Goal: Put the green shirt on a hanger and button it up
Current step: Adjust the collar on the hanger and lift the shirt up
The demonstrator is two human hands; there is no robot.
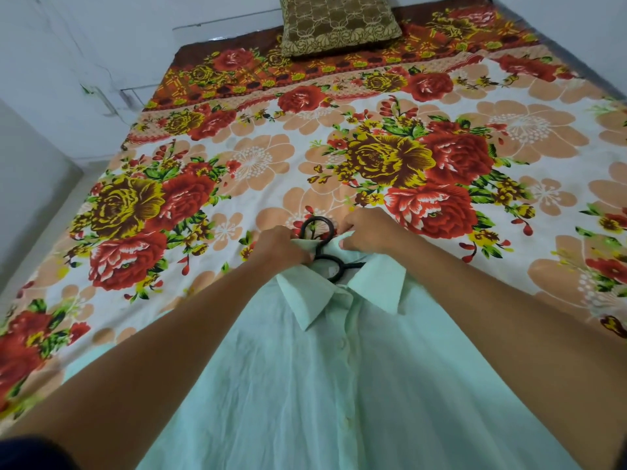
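The pale green shirt (339,385) lies front up on the bed, its buttoned placket running down the middle and its collar pointing away from me. A black hanger (317,228) sits inside it; only the hook and neck loop show above the collar. My left hand (280,247) pinches the collar fabric on the left of the hook. On the other side of the hook, my right hand (368,232) grips the collar. Both forearms stretch over the shirt.
The bed carries a floral sheet (441,157) in red, yellow and peach. A brown patterned cushion (339,23) rests at the far end. White walls stand to the left and behind, with pale floor beside the bed's left edge.
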